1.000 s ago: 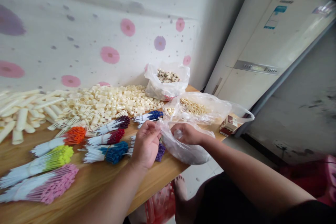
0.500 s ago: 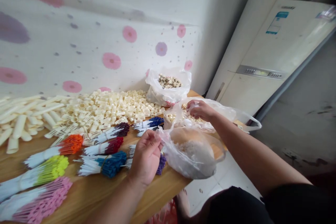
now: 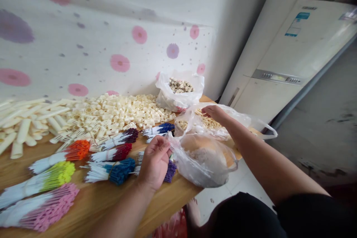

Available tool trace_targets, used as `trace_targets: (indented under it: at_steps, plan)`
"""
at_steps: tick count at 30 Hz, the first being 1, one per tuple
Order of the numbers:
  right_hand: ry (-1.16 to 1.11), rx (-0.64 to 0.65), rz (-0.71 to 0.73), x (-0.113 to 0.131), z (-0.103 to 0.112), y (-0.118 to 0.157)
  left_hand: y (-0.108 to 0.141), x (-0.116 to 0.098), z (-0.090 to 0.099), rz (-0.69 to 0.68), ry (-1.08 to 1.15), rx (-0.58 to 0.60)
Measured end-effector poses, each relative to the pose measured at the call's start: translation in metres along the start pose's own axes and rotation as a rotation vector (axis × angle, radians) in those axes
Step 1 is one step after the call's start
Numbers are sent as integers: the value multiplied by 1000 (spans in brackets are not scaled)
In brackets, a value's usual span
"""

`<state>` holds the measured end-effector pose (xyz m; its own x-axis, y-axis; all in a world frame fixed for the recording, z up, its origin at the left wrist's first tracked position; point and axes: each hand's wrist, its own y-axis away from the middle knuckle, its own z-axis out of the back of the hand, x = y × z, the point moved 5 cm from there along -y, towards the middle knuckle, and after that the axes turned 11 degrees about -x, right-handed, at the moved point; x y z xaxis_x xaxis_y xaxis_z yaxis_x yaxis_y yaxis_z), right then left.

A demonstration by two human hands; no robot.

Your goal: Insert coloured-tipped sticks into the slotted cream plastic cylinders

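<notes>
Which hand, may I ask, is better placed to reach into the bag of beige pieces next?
Likely the right hand: it is at the bag of beige pieces, while the left hand pinches the nearer bag.

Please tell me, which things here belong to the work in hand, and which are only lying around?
Belonging, judging by the hands:
front clear bag, pinched by the left hand
bag of beige pieces, under the right hand

Apparently lying around:
colour-tipped bundles
cream tubes
refrigerator
</notes>
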<state>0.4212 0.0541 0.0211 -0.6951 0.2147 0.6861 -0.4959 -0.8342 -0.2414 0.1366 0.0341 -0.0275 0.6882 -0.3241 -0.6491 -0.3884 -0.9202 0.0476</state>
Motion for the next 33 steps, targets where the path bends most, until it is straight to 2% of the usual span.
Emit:
trace_targets:
  at_steps: [3, 6, 9, 11, 14, 16, 17, 18, 19, 21, 23, 24, 26, 28, 29, 31, 33]
  plan:
    - [28, -21, -16, -4, 25, 41, -1, -2, -1, -28, -21, 16]
    - [92, 28, 3, -5, 37, 94, -2, -6, -2, -58, -72, 37]
    - [256, 72, 82, -3, 36, 143, 2, -7, -6, -93, -135, 37]
    - [327, 81, 119, 5, 32, 165, 9, -6, -14, -120, -230, 54]
    - [97, 156, 121, 36, 28, 183, 31, -7, -40, -172, -473, 129]
    - [-127, 263, 185, 70, 29, 192, 52, -16, -66, -283, -607, 239]
    - [-173, 300, 245, 88, 31, 195, 64, -24, -80, -397, -699, 330]
    - [-184, 283, 313, 106, 35, 197, 77, -35, -94, -543, -802, 405]
    - [-199, 230, 375, 122, 41, 199, 89, -49, -103, -694, -878, 420]
    - [-251, 100, 475, 153, 51, 201, 110, -79, -112, -892, -912, 416]
    - [-336, 13, 535, 184, 53, 204, 124, -106, -102, -929, -868, 349]
    - [-379, -4, 562, 202, 50, 207, 129, -116, -92, -869, -866, 345]
    - [-456, 22, 615, 239, 34, 216, 134, -123, -64, -634, -935, 373]
    - [-530, 139, 668, 274, 7, 229, 140, -129, -25, -412, -1016, 334]
    - [-566, 209, 688, 289, -7, 235, 143, -138, -4, -368, -1015, 257]
    - [-631, 338, 719, 307, -35, 247, 150, -164, 39, -343, -939, 112]
    - [-664, 415, 750, 309, -56, 253, 156, -204, 82, -351, -877, -67]
